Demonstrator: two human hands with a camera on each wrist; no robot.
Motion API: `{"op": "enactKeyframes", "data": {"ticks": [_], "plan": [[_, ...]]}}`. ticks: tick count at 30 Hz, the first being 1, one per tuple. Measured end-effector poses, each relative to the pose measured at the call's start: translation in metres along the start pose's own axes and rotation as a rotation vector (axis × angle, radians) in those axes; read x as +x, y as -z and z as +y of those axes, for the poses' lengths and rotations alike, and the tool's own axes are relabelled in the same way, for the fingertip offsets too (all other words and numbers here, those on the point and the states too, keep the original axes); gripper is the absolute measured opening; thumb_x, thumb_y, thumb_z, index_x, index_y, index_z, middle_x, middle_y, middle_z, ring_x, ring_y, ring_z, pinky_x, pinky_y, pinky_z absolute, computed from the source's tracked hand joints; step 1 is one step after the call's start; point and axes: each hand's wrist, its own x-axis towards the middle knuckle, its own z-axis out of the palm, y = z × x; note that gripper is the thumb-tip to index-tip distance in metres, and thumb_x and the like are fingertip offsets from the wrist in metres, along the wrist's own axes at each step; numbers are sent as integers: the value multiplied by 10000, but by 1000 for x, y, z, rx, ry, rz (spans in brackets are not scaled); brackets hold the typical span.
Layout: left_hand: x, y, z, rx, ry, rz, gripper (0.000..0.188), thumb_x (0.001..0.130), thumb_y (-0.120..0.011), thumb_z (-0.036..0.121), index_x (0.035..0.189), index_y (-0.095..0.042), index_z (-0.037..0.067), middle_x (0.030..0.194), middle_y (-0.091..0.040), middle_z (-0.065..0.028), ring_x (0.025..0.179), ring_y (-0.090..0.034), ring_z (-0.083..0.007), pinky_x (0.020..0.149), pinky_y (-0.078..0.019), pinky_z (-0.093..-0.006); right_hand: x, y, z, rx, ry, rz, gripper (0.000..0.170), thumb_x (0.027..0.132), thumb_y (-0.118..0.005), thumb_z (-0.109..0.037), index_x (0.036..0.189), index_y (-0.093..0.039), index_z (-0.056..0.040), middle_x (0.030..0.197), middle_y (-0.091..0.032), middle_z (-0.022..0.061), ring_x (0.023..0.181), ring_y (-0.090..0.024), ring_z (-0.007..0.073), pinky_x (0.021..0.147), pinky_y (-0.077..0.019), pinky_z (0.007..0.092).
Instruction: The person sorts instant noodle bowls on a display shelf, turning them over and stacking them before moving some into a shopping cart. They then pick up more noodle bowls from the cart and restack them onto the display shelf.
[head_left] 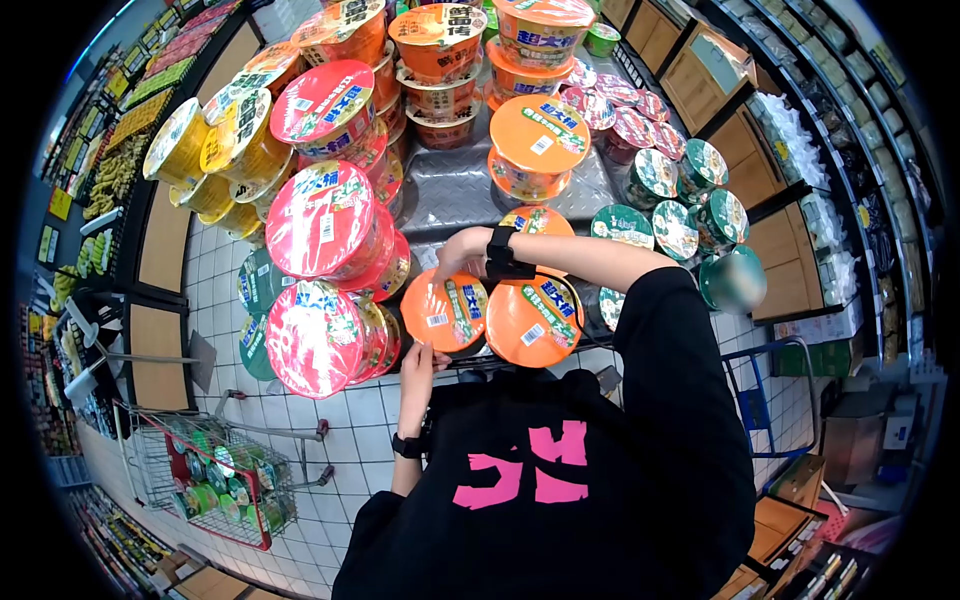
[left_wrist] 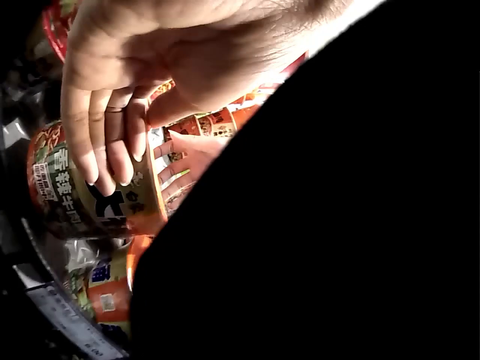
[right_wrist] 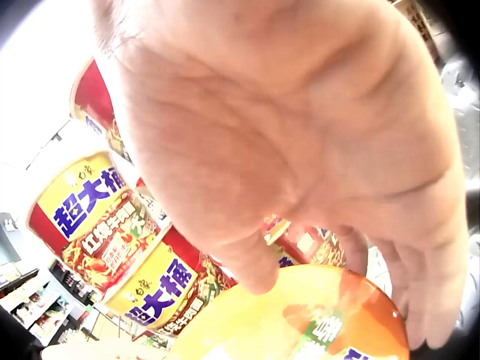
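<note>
Both hands are at one orange-lidded noodle tub (head_left: 445, 312) on the near side of the display. My left hand (head_left: 418, 372) holds its near edge from below, thumb at the rim. In the left wrist view, the curved fingers of the left hand (left_wrist: 120, 120) lie along the printed side of the tub (left_wrist: 82, 180). From the far side, my right hand (head_left: 463, 252) grips the same tub. The right wrist view shows the right hand (right_wrist: 300, 142) with its thumb at the edge of the orange lid (right_wrist: 300, 315) and its fingers bent down past the rim.
Another orange tub (head_left: 532, 322) stands just right. Red-lidded stacks (head_left: 320, 220) rise on the left, green tubs (head_left: 622, 228) at the right. Bare metal surface (head_left: 450, 185) shows farther back. A shopping cart (head_left: 215, 480) holding green tubs is at lower left, a blue-framed trolley (head_left: 760, 408) at right.
</note>
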Motion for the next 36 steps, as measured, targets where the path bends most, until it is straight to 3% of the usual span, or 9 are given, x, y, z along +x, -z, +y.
{"op": "enactKeyframes", "data": {"ticks": [3, 7, 15, 19, 21, 30, 32, 33, 36], "plan": [[4, -6, 21, -19, -75, 27, 360, 989, -401, 303, 896, -543, -14, 792, -640, -84, 770, -641, -153, 700, -492, -249, -2, 15, 1, -156, 85, 188, 667, 771, -591, -495, 1146, -514, 50, 1015, -615, 201, 863, -644, 328, 645, -558, 410], [5, -15, 54, 36, -173, 7, 370, 991, -396, 306, 916, -556, -19, 819, -650, -90, 802, -632, -146, 733, -475, -258, -55, 28, -6, -125, 230, 356, 541, 843, -514, -499, 1121, -544, -36, 970, -601, 110, 798, -601, 216, 633, -508, 316], [4, -46, 115, 55, -360, 9, 336, 982, -434, 284, 1000, -571, -22, 813, -582, -22, 771, -530, -78, 789, -449, -242, -124, 37, 27, -55, 476, 783, 405, 915, -500, -331, 1058, -614, 30, 910, -641, 97, 805, -592, 164, 722, -467, 281], [17, -56, 130, 67, -381, -40, 301, 985, -428, 263, 973, -563, -6, 842, -575, -7, 788, -509, -57, 766, -418, -210, -171, 22, 50, 144, 474, 724, 423, 918, -513, -320, 1117, -583, 46, 945, -634, 83, 873, -586, 119, 757, -470, 253], [29, -66, 131, 44, -431, -54, 261, 984, -425, 199, 854, -490, -18, 738, -449, 9, 706, -361, -43, 635, -338, -211, -180, 9, 68, 316, 597, 877, 409, 905, -514, -284, 1105, -584, 66, 951, -653, 109, 823, -605, 150, 762, -477, 283], [63, -96, 139, 50, -460, -157, 277, 982, -430, 198, 785, -419, 2, 698, -370, 3, 699, -354, -53, 647, -354, -217, -193, -7, 125, 555, 507, 879, 395, 918, -538, -260, 1169, -553, 44, 1063, -614, 85, 940, -584, 117, 795, -502, 268], [74, -94, 136, 167, -431, -197, 288, 982, -432, 206, 779, -421, 3, 702, -405, 2, 725, -388, -38, 673, -376, -209, -192, -10, 130, 539, 447, 938, 365, 915, -546, -264, 1109, -573, 45, 1023, -616, 76, 937, -583, 112, 773, -509, 259], [76, -96, 137, 163, -420, -225, 292, 983, -436, 217, 782, -425, 4, 711, -428, 6, 739, -403, -30, 686, -386, -203, -185, -12, 132, 582, 507, 1027, 307, 898, -560, -253, 986, -581, 41, 830, -619, 73, 729, -591, 95, 622, -501, 237], [74, -104, 141, 98, -436, -259, 292, 983, -439, 223, 788, -426, 6, 710, -423, 14, 722, -390, -32, 666, -379, -201, -181, -17, 138, 692, 444, 1055, 280, 897, -574, -251, 909, -559, 29, 753, -602, 57, 610, -577, 81, 516, -482, 213]]}}
